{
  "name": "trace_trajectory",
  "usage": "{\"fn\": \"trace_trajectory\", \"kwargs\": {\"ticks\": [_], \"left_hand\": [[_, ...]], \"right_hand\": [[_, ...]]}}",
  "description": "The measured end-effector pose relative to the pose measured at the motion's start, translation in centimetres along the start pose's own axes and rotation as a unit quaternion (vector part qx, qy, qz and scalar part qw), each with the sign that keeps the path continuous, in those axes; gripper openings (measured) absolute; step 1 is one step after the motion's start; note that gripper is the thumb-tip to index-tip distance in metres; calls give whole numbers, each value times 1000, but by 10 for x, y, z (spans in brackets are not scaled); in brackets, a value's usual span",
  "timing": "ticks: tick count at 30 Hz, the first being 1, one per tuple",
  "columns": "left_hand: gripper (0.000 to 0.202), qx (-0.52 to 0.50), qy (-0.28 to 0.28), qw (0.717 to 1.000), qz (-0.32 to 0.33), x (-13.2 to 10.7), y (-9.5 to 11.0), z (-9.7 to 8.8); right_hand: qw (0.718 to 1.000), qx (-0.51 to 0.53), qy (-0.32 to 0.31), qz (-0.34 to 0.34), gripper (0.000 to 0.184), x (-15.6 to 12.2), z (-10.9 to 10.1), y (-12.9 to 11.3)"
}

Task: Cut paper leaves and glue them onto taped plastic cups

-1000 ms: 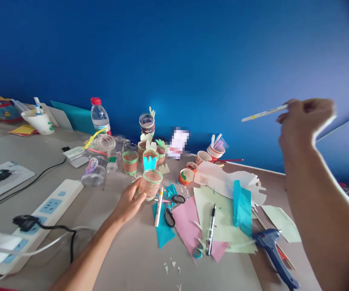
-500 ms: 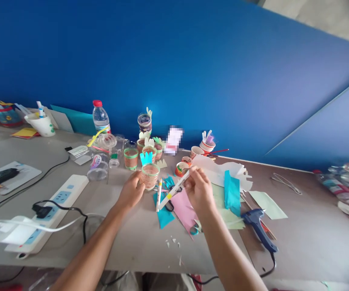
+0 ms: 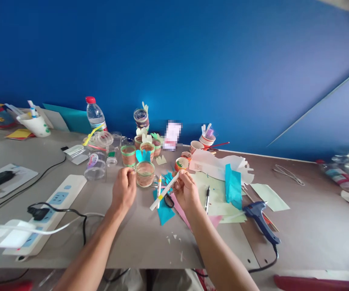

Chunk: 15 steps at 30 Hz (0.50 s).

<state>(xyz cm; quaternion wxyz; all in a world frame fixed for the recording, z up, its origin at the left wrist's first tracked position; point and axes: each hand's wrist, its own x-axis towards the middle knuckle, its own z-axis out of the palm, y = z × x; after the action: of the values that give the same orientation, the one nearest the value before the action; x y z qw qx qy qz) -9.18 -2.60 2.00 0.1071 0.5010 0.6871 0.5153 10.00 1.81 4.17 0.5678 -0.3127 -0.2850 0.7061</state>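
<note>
My right hand [image 3: 186,190] is closed on a white pen [image 3: 164,190] that slants down to the left over the table. My left hand [image 3: 124,188] is curled, fingers pinched together just left of a clear cup with a red-and-green band [image 3: 144,173]; whether it touches the cup I cannot tell. A second white pen [image 3: 159,186] and black-handled scissors [image 3: 168,200] lie between my hands on a teal paper scrap [image 3: 164,212].
Several more decorated cups [image 3: 128,154] and a water bottle [image 3: 94,114] stand behind. Pink, pale green and teal paper [image 3: 232,184], a black pen [image 3: 207,199] and a blue glue gun [image 3: 261,220] lie right. A white power strip [image 3: 45,210] with cables lies left.
My right hand came down from high on the right with the white pen to the table centre. My left hand left the cup's side and pinched shut.
</note>
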Motion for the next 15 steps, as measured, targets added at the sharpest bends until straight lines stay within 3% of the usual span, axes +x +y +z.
{"fn": "trace_trajectory", "kwargs": {"ticks": [2, 4, 8, 10, 15], "left_hand": [[20, -64, 9, 997, 33, -5, 7, -4], [20, -108, -19, 992, 61, -12, 14, -6], [23, -163, -189, 965, 80, -24, 28, -1], [21, -174, -268, 946, 56, -27, 35, 4], [25, -232, -377, 896, -42, -30, 48, 10]], "right_hand": [[1000, 12, 6, 4, 31, -1, -1, 0], [1000, 18, 4, 5, 32, -1, -1, 0], [1000, 21, -7, 1, 33, 1, -2, 2], [999, 33, -7, -3, 33, 2, -3, 1], [999, 44, -13, -28, 28, 6, -8, -3]]}}
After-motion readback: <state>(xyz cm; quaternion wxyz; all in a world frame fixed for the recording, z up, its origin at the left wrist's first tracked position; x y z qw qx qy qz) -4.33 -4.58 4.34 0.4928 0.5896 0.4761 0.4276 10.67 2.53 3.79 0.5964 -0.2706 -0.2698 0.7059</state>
